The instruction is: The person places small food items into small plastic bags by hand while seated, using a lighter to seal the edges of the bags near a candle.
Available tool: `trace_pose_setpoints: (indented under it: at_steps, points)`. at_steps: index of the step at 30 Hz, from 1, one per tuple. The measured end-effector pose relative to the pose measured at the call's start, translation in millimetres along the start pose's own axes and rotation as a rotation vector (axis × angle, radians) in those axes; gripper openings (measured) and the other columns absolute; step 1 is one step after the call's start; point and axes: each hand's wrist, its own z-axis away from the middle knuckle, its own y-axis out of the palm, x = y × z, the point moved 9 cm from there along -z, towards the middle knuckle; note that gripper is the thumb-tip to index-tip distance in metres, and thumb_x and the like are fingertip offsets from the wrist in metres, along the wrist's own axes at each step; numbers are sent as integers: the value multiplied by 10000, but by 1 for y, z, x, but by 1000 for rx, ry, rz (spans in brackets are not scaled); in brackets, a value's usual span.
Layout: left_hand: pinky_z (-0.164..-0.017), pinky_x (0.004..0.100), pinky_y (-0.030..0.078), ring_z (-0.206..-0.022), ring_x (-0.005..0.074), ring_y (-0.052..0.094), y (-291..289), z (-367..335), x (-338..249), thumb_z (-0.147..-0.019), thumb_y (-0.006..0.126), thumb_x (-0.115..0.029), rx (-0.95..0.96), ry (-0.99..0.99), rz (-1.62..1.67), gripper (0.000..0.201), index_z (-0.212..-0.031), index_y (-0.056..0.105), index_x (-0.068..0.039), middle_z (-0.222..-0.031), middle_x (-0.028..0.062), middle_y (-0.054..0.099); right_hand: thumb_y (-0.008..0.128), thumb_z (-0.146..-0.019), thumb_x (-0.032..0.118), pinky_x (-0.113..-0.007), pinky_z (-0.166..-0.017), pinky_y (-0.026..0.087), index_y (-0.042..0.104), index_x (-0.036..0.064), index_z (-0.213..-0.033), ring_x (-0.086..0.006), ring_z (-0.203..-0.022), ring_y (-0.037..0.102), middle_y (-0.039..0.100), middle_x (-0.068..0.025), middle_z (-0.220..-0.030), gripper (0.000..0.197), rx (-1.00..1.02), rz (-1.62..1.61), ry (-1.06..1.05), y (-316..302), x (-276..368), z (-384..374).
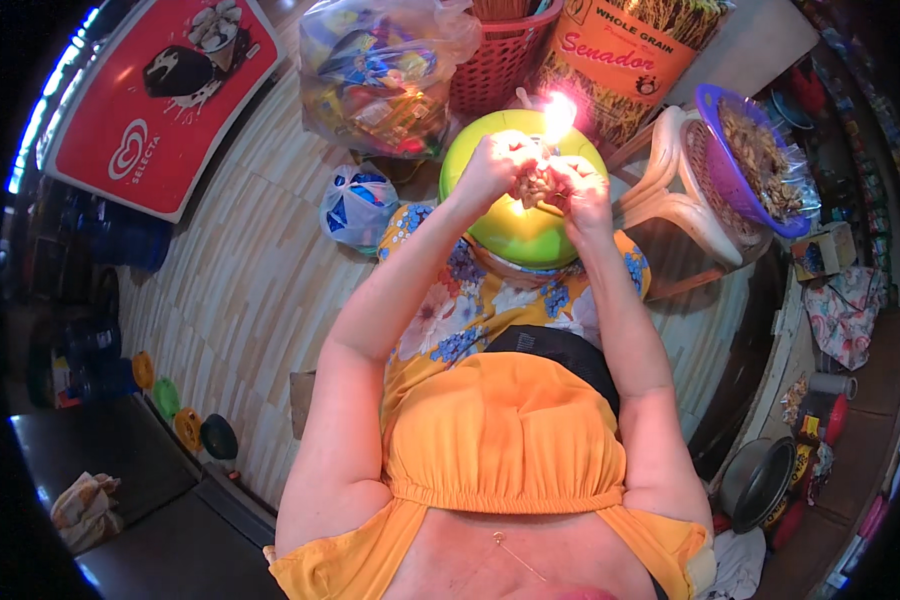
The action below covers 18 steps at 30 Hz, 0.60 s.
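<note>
Both my hands meet over an upturned-looking yellow-green round basin or lid [480,230] at my knees. Pinched between them is a small packet of light-brown pieces [534,188], perhaps nuts; glare hides its details. My left hand [505,163] has its fingers closed on the packet's left side. On the other side, the fingers of my right hand [582,192] are closed on it too. Just beyond the fingertips burns a bright flame [559,112], close to the packet's top. What bears the flame is mostly hidden by my hands and the glare.
A plastic chair [670,190] at the right holds a purple basin [712,120] of brown pieces. Beyond the green basin stand a clear bag of colourful wrappers [375,80], a red basket [495,65] and a rice sack [620,60]. A small bag [358,208] sits on the floor.
</note>
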Motion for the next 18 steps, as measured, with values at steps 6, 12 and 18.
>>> trace_pose_setpoints:
  at_steps: [6, 12, 18]
  points:
    - [-403, 202, 382, -473, 74, 493, -11, 2, 2, -769, 551, -113, -45, 98, -97, 98, -761, 593, -25, -647, 25, 566, 541, -805, 47, -254, -566, 511, 557, -11, -849, -137, -608, 575, 594, -89, -766, 74, 76, 41, 23, 9, -10, 3]
    - [-417, 219, 411, -475, 81, 512, -16, 7, 10, -775, 559, -136, -80, -32, -56, 149, -786, 600, 8, -612, 42, 567, 547, -796, 42, -247, -576, 502, 557, -12, -864, -129, -614, 572, 596, -83, -772, 87, 104, 56, 80, 9, -15, 8]
    - [-439, 180, 366, -507, 49, 489, -3, 14, 7, -779, 569, -131, 72, -73, 17, 125, -770, 608, -12, -626, 4, 557, 550, -794, 55, -243, -575, 494, 565, -4, -856, -118, -628, 569, 597, -76, -784, 88, 118, 42, 69, 15, -15, 7]
